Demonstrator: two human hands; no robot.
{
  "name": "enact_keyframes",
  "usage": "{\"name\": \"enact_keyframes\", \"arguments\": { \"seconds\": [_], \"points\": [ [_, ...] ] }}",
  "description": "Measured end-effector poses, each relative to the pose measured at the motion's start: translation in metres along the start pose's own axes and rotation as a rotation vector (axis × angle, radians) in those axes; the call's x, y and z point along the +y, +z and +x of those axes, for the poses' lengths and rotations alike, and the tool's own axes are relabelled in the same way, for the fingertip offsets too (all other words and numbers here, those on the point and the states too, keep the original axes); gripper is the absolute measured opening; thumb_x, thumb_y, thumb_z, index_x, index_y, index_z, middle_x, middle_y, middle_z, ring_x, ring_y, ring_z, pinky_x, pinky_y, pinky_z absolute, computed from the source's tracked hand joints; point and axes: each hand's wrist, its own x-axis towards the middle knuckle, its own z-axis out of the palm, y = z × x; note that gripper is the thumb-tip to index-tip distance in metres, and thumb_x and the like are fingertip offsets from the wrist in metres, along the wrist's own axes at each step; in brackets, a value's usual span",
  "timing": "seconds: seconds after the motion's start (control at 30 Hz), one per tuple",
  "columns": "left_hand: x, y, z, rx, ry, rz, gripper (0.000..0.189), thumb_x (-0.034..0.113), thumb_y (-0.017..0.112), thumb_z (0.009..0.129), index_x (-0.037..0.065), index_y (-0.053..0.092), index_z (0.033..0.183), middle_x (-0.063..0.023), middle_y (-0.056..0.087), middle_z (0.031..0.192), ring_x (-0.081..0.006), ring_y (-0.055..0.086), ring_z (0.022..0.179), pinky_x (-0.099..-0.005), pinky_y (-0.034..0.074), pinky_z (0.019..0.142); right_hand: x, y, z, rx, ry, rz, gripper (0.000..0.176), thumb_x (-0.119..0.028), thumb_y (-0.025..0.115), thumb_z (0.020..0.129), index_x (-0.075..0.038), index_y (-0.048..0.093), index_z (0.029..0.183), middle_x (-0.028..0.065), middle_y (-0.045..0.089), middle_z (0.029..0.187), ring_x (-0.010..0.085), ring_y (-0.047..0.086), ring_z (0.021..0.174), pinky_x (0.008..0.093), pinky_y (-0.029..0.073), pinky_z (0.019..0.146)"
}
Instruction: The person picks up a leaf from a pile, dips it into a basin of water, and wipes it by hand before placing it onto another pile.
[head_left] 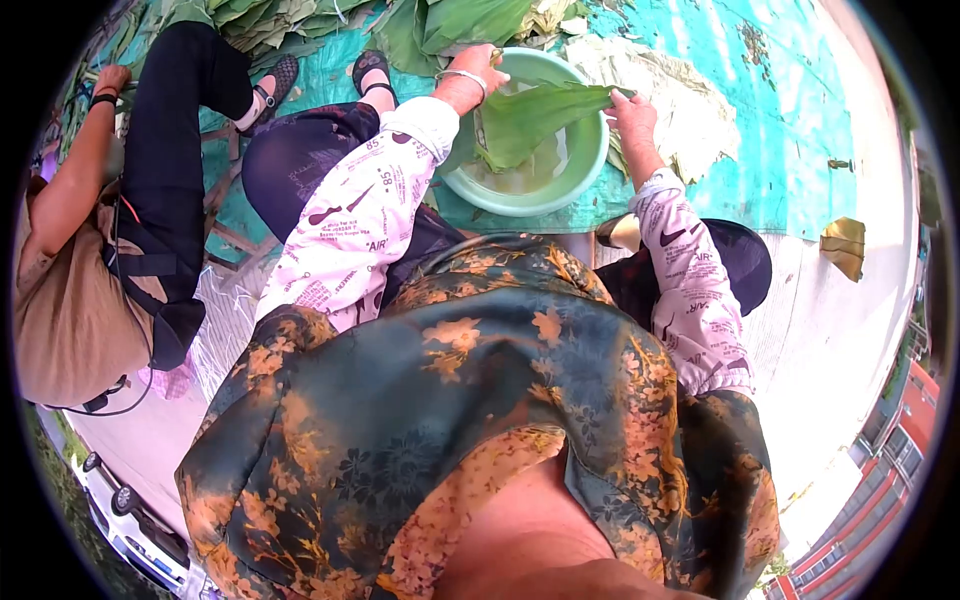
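A broad green leaf (540,120) is stretched over a pale green basin (530,203), its lower part hanging down into the basin. My right hand (633,118) pinches the leaf's right end just past the basin's right rim. Over the left rim, my left hand (474,74) is closed with curled fingers at the leaf's other side; its exact grip is partly hidden. Cloudy water and some leaf pieces show inside the basin below the leaf.
Large green leaves (460,25) lie behind the basin, with a pale, dried-looking pile (690,100) to its right. A turquoise tarp (790,140) covers the ground. Another person (90,290) sits at the left. A brownish leaf piece (842,249) lies far right.
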Motion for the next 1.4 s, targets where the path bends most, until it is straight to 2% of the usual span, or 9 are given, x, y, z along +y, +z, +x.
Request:
{"name": "enact_keyframes", "arguments": {
  "seconds": [0.03, 0.13, 0.27, 0.37, 0.5, 0.73, 0.93, 0.97, 1.4],
  "points": [
    [0.009, -0.007, -0.007, -0.128, -0.083, -0.008, 0.026, 0.02, 0.065, 0.071, 0.005, 0.058, 0.092, -0.0168, 0.061, 0.09, -0.0326, 0.059, 0.085, -0.0378, 0.045, 0.075, 0.035, 0.004, 0.009, 0.041, -0.134, -0.173, 0.024, -0.021, 0.062, 0.076, 0.0, 0.061, 0.089, 0.0122, 0.063, 0.076, 0.0207, 0.062, 0.066, 0.0299, 0.05, 0.058],
    [-0.015, 0.034, -0.011, -0.293, -0.161, 0.208, 0.021, 0.016, 0.059, 0.076, 0.005, 0.059, 0.093, -0.0176, 0.061, 0.094, -0.0324, 0.059, 0.088, -0.0379, 0.046, 0.077, 0.061, 0.017, -0.01, 0.108, -0.374, -0.492, 0.019, -0.023, 0.059, 0.076, -0.009, 0.063, 0.088, 0.0137, 0.063, 0.079, 0.0296, 0.06, 0.073, 0.0365, 0.047, 0.068],
    [-0.016, 0.068, -0.038, -0.599, -0.226, 0.297, 0.026, 0.009, 0.045, 0.083, 0.008, 0.057, 0.106, -0.0184, 0.053, 0.115, -0.0335, 0.053, 0.104, -0.0406, 0.042, 0.089, 0.072, 0.029, -0.026, 0.032, -0.332, -0.663, 0.024, -0.021, 0.056, 0.077, -0.014, 0.059, 0.099, 0.0137, 0.062, 0.085, 0.0309, 0.059, 0.078, 0.0391, 0.046, 0.071],
    [-0.016, 0.083, -0.057, -0.612, -0.291, 0.425, 0.037, 0.01, 0.041, 0.086, 0.019, 0.049, 0.121, -0.0163, 0.029, 0.138, -0.0364, 0.037, 0.122, -0.0464, 0.036, 0.095, 0.078, 0.043, -0.038, -0.011, -0.377, -0.789, 0.025, -0.017, 0.055, 0.077, -0.014, 0.058, 0.102, 0.0144, 0.062, 0.086, 0.0323, 0.058, 0.081, 0.0391, 0.046, 0.073],
    [-0.018, 0.088, -0.063, -0.645, -0.44, 0.414, 0.052, 0.01, 0.038, 0.087, 0.034, 0.033, 0.132, -0.0132, 0.003, 0.146, -0.0374, 0.013, 0.132, -0.0528, 0.03, 0.096, 0.094, 0.05, -0.043, -0.1, -0.394, -0.872, 0.028, -0.015, 0.052, 0.078, -0.016, 0.053, 0.106, 0.0153, 0.055, 0.096, 0.0349, 0.056, 0.084, 0.0438, 0.046, 0.072],
    [-0.036, 0.102, -0.087, -0.557, -0.339, 0.427, 0.054, 0.009, 0.038, 0.086, 0.033, 0.028, 0.134, -0.0146, 0.005, 0.145, -0.039, 0.015, 0.131, -0.0509, 0.031, 0.095, 0.091, 0.061, -0.059, -0.113, -0.331, -0.876, 0.028, -0.014, 0.054, 0.078, -0.015, 0.052, 0.106, 0.0185, 0.048, 0.102, 0.0379, 0.055, 0.084, 0.0453, 0.047, 0.07],
    [-0.04, 0.108, -0.097, -0.599, -0.225, 0.525, 0.039, 0.016, 0.036, 0.088, 0.024, 0.041, 0.125, -0.0141, 0.039, 0.132, -0.0334, 0.037, 0.12, -0.0462, 0.031, 0.093, 0.086, 0.066, -0.066, -0.119, -0.328, -0.902, 0.027, -0.013, 0.054, 0.078, -0.014, 0.052, 0.105, 0.0185, 0.047, 0.1, 0.0373, 0.056, 0.084, 0.0455, 0.047, 0.071],
    [-0.04, 0.107, -0.104, -0.589, -0.208, 0.53, 0.032, 0.019, 0.036, 0.088, 0.021, 0.048, 0.117, -0.0112, 0.053, 0.118, -0.0312, 0.045, 0.111, -0.0439, 0.031, 0.093, 0.086, 0.067, -0.071, -0.122, -0.318, -0.907, 0.027, -0.013, 0.054, 0.078, -0.014, 0.052, 0.105, 0.0185, 0.048, 0.1, 0.0372, 0.056, 0.084, 0.0456, 0.047, 0.071],
    [-0.032, 0.085, -0.082, -0.648, -0.252, 0.358, 0.032, 0.015, 0.035, 0.088, 0.017, 0.05, 0.117, -0.0127, 0.054, 0.117, -0.0302, 0.049, 0.109, -0.0403, 0.038, 0.091, 0.093, 0.06, -0.045, -0.093, -0.284, -0.812, 0.023, -0.02, 0.056, 0.078, -0.01, 0.055, 0.098, 0.0203, 0.053, 0.1, 0.0379, 0.054, 0.086, 0.0439, 0.044, 0.076]
  ]
}}
